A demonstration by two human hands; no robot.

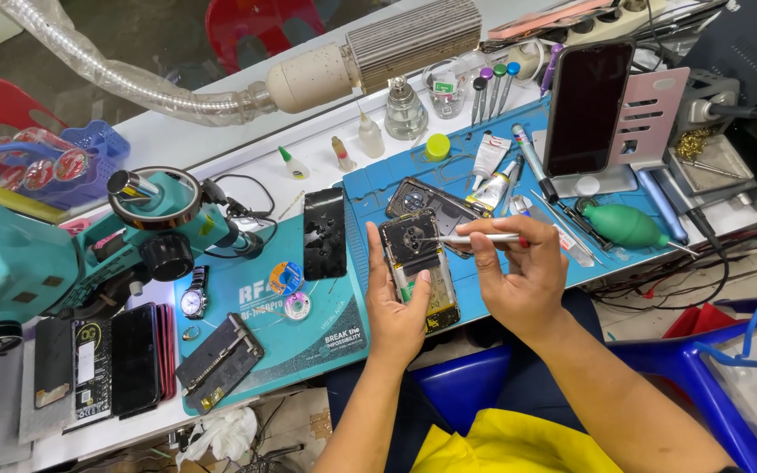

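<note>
lying with its long axis running from six to twelve o'clock, the opened phone (418, 267) is sitting over the blue mat's (370, 197) near edge, camera end pointing away. the left hand (396, 307) is cradling it from below, fingers curled around its sides. the right hand (519, 271) is pinching a slim screwdriver (470, 237), tip aiming toward nine o'clock at the camera ring.
</note>
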